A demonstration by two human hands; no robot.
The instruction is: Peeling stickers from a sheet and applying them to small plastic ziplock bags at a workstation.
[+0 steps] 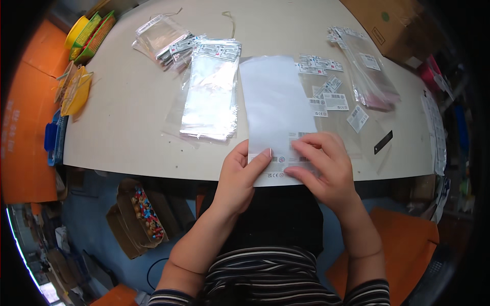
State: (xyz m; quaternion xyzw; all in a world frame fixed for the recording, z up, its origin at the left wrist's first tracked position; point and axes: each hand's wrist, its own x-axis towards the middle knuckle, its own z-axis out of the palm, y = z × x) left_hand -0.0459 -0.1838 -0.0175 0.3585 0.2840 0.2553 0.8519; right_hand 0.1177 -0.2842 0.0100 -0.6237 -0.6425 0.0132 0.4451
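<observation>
A long white label sheet (278, 102) lies at the table's front edge, its near end reaching past the edge. Most of it is blank backing, with a few printed labels (276, 168) left at the near end. My left hand (239, 173) grips the sheet's lower left side, thumb on top and fingers hidden beneath. Over the lower right corner is my right hand (326, 166), its thumb and fingertips apart and touching or just above the printed labels. Left of the sheet lies a stack of clear plastic bags (210, 94) with labels at their far ends.
More clear bags (163, 38) lie far left, and labelled bags (370, 71) far right. Loose labels (335, 101) and a dark strip (383, 142) sit right of the sheet. Baskets (97, 38) line the left edge; a cardboard box (390, 30) stands far right. Below is an open carton (138, 217).
</observation>
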